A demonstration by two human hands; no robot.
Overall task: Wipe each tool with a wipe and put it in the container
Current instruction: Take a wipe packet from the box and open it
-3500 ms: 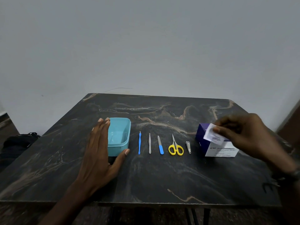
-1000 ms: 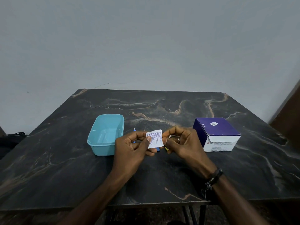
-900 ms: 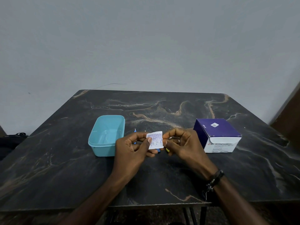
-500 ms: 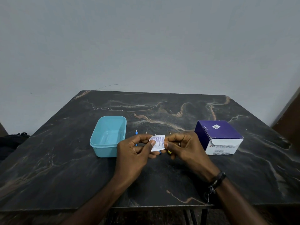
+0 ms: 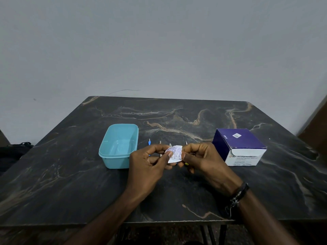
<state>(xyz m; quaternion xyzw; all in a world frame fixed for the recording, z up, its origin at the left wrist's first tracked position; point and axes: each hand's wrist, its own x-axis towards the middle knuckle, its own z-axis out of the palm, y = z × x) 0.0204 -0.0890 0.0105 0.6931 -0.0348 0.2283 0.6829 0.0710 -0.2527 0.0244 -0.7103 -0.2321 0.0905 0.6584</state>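
A small white wipe packet (image 5: pixel 175 153) with blue print is pinched between my left hand (image 5: pixel 149 167) and my right hand (image 5: pixel 203 160), held above the middle of the dark marble table (image 5: pixel 70 183). The packet looks bent. Behind my hands lies the row of tools, mostly hidden: only the tip of a blue tool (image 5: pixel 149 142) and three pale metal tips (image 5: pixel 170 144) show. The empty turquoise container (image 5: pixel 118 146) stands just left of my left hand. The purple and white wipe box (image 5: pixel 238 147) stands to the right, its top shut.
The table's front edge (image 5: pixel 159 222) is close to me, with metal legs under it. A grey wall rises behind the table. A dark bag (image 5: pixel 14 152) lies on the floor at the left. Brown furniture shows at the far right.
My right hand brought the packet from the box to the middle and my left hand left the container to join it. In the last second the flat packet has become bent between my fingers.
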